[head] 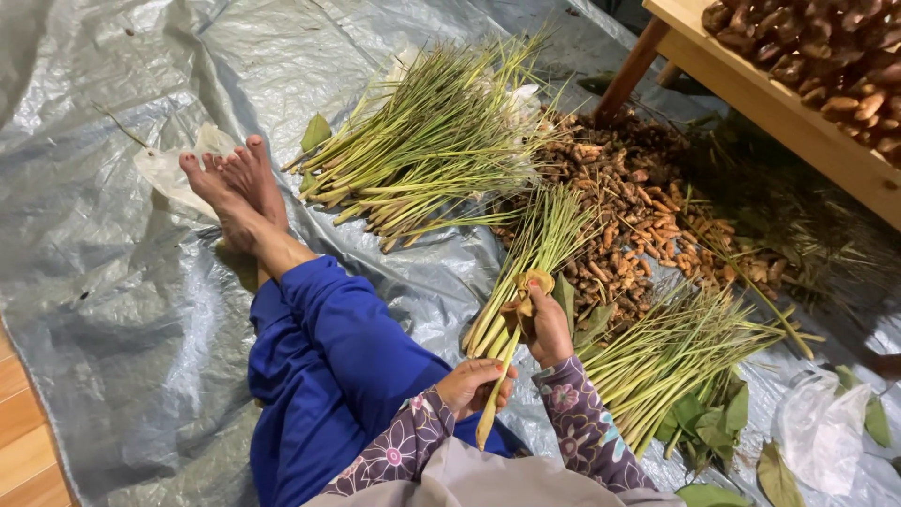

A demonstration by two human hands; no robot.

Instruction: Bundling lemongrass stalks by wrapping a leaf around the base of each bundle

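Tarpaulin (113, 282), grey and crinkled, covers nearly the whole floor, and every place below is told from the brown root heap (629, 216) lying on it. Up and to the right of that heap stands a wooden table (798, 122), its top loaded with more brown roots and one slanted leg coming down just behind the heap. Left of the heap, touching its edge, lies the biggest lemongrass pile (422, 141), stalks fanned with their pale ends toward the person's bare feet (235, 183). Those feet and the blue trouser legs (328, 366) stretch well to the left of the heap. Below the heap, toward its right, a second lemongrass pile (676, 352) rests with loose green leaves (704, 418) at its lower end and a crumpled clear plastic bag (821, 427) farther right. Directly below the heap's left edge stands a lemongrass bundle (530, 258), tilted, its tops leaning over the roots. The right hand (547, 324) is clenched around this bundle near a yellowish leaf strip (526, 296) wrapped at its waist. The left hand (474, 385), lower and to the left, grasps a single lemongrass stalk (496, 394) that runs up to the bundle.
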